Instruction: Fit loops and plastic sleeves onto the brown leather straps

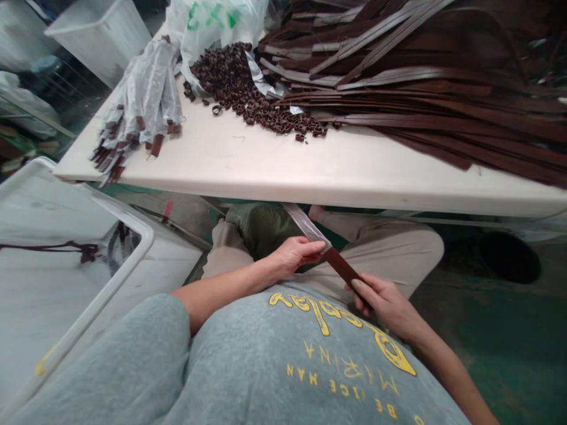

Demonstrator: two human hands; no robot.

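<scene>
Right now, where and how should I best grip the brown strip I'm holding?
Pinch the bare end of the brown strip with your right hand, probably coming in from the right: the strip is flat and narrow, slanting toward that side. Your left hand grips by the edge of the pale plastic cover.

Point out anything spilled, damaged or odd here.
The heap of small brown loops lies loose on the table beside the plastic bag, as if tipped out. At its edge, one dark ring looks bigger than the rest. The held brown strap shows no obvious damage.
</scene>
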